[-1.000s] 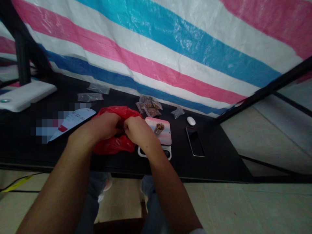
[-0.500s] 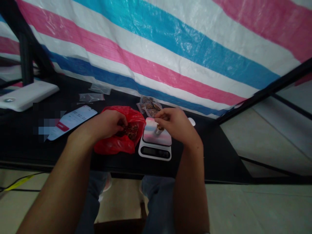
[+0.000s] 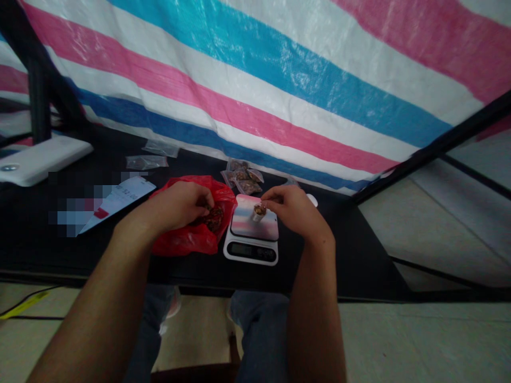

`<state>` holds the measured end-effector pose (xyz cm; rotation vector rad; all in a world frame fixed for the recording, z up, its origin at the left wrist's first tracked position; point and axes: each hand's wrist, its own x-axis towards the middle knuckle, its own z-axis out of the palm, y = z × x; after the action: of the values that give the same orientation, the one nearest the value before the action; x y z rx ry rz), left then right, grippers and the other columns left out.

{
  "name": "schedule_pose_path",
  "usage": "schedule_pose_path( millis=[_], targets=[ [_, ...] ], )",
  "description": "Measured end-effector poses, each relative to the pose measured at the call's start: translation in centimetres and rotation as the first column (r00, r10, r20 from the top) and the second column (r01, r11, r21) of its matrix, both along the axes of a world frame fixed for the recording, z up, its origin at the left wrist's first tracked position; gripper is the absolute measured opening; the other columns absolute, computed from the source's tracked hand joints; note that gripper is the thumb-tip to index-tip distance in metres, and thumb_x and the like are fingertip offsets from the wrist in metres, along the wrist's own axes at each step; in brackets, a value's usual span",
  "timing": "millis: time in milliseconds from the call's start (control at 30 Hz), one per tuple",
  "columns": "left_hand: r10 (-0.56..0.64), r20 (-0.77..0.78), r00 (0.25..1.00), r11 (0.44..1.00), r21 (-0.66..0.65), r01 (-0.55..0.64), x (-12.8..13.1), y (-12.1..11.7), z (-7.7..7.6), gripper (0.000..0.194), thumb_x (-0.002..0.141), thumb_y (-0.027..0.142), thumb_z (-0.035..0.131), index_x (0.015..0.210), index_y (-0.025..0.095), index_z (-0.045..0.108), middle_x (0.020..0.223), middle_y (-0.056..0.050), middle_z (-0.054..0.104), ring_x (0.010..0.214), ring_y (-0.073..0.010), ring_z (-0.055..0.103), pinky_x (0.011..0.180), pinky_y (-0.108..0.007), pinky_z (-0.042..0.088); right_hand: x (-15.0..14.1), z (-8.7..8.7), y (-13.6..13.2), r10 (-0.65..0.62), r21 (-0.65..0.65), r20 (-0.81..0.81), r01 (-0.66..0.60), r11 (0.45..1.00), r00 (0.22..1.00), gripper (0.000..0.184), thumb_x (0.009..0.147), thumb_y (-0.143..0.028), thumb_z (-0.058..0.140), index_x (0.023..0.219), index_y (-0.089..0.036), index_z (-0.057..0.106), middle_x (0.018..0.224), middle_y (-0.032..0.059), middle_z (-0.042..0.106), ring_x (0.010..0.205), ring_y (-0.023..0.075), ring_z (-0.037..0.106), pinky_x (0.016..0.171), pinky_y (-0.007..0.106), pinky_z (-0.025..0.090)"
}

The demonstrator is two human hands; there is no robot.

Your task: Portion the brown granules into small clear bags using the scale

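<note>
My left hand (image 3: 187, 205) reaches over the mouth of a red plastic bag (image 3: 187, 242), fingers curled together beside the dried brown pieces (image 3: 215, 218) inside. What its fingertips hold is hidden. On the plate of a white kitchen scale (image 3: 250, 252) stands a small silvery cup (image 3: 258, 216), filled to the top with brown bits. Thumb and fingers of my right hand (image 3: 288, 207) are pinched together right at the cup's rim; I cannot make out what is between them.
Several small clear bags of brown pieces (image 3: 244, 178) lie behind the scale. Flat clear bags (image 3: 147, 162) are further left, near a phone (image 3: 128, 197) and a white device (image 3: 51, 157). A white round object (image 3: 312, 200) sits behind my right hand. Striped sheeting (image 3: 239, 90) hangs at the back.
My right hand has shifted slightly right and down from over the cup, so the cup's filled top shows more. My left hand stays at the red bag. The view has shifted slightly.
</note>
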<state>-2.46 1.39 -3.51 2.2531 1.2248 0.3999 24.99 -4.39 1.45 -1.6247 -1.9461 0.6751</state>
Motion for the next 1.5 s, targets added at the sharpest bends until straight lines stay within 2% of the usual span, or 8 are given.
schedule_pose_path(
  millis=[133,267,500,700,967,1067,1200,1500],
  targets=[
    [0.001,0.107,0.994,1.000,0.022,-0.003,0.7,0.0,0.1,0.017,0.081,0.025,0.063,0.088,0.026,0.078,0.093,-0.001,0.082,0.083,-0.0231,0.074,0.080,-0.031,0.053,-0.2,-0.4,0.4,0.025,0.002,0.045,-0.025,1.000,0.999,0.021,0.090,-0.003,0.063,0.088,-0.014,0.081,0.090,0.0079,0.084,0.082,0.0201,0.077,0.075,0.028,0.053],
    [0.001,0.208,0.978,0.997,-0.080,0.016,1.6,-0.2,0.3,0.018,0.083,0.031,0.060,0.091,0.025,0.076,0.093,-0.001,0.082,0.083,-0.0218,0.075,0.075,-0.029,0.055,-0.5,-0.4,0.5,0.028,0.001,0.132,-0.029,1.000,0.991,0.022,0.092,-0.003,0.062,0.091,-0.015,0.082,0.094,0.0083,0.084,0.085,0.0203,0.077,0.076,0.027,0.052],
    [0.000,0.208,0.978,1.000,-0.021,0.005,3.2,-1.1,1.4,0.023,0.084,0.028,0.058,0.094,0.022,0.078,0.098,-0.002,0.083,0.088,-0.0214,0.076,0.077,-0.028,0.056,-0.7,-0.4,0.6,0.062,-0.031,0.188,-0.058,0.998,0.980,0.027,0.094,-0.005,0.058,0.085,-0.014,0.081,0.092,0.0085,0.083,0.086,0.0195,0.076,0.078,0.026,0.051],
    [-0.007,0.251,0.968,1.000,-0.007,0.009,4.0,-1.1,1.3,0.022,0.086,0.026,0.060,0.096,0.021,0.079,0.101,-0.004,0.084,0.094,-0.0227,0.077,0.083,-0.029,0.059,-0.3,-0.7,0.7,0.042,0.028,0.207,-0.049,0.998,0.978,0.029,0.095,-0.010,0.056,0.081,-0.015,0.080,0.089,0.0076,0.082,0.082,0.0202,0.072,0.076,0.030,0.049],
    [0.025,0.446,0.895,0.999,0.011,-0.033,7.2,-1.8,0.9,0.021,0.087,0.020,0.065,0.101,0.018,0.081,0.104,-0.005,0.084,0.097,-0.0224,0.077,0.091,-0.032,0.059,0.1,-0.1,0.2,-0.021,0.151,0.052,0.013,0.988,0.998,0.022,0.093,-0.011,0.059,0.097,-0.016,0.080,0.099,0.0073,0.082,0.091,0.0209,0.073,0.081,0.030,0.051],
    [0.004,0.522,0.853,0.999,0.025,-0.021,8.6,-1.9,0.6,0.019,0.087,0.019,0.067,0.099,0.018,0.081,0.102,-0.005,0.084,0.095,-0.0214,0.076,0.088,-0.030,0.058,0.3,-0.2,-0.1,0.042,0.095,-0.126,-0.030,0.995,0.991,0.016,0.092,-0.018,0.065,0.100,-0.015,0.078,0.098,0.0075,0.081,0.087,0.0198,0.074,0.079,0.030,0.054],
    [-0.004,0.569,0.823,0.999,0.043,-0.025,9.8,-2.0,0.4,0.015,0.088,0.023,0.070,0.095,0.018,0.082,0.096,-0.004,0.084,0.087,-0.0199,0.076,0.081,-0.029,0.057,0.6,-0.6,-0.1,0.093,-0.013,-0.372,-0.105,0.994,0.924,0.017,0.088,-0.026,0.074,0.100,-0.015,0.075,0.095,0.0063,0.080,0.082,0.0190,0.075,0.076,0.030,0.059],
    [-0.001,0.572,0.820,0.999,0.039,-0.026,10.5,-1.8,0.1,0.017,0.090,0.029,0.073,0.099,0.019,0.083,0.096,-0.004,0.085,0.088,-0.0208,0.077,0.080,-0.028,0.057,1.5,-1.1,0.3,-0.004,-0.050,-0.423,-0.019,0.999,0.906,0.018,0.080,-0.029,0.084,0.094,-0.016,0.081,0.094,0.0063,0.084,0.088,0.0214,0.078,0.081,0.031,0.061]
  ],
)
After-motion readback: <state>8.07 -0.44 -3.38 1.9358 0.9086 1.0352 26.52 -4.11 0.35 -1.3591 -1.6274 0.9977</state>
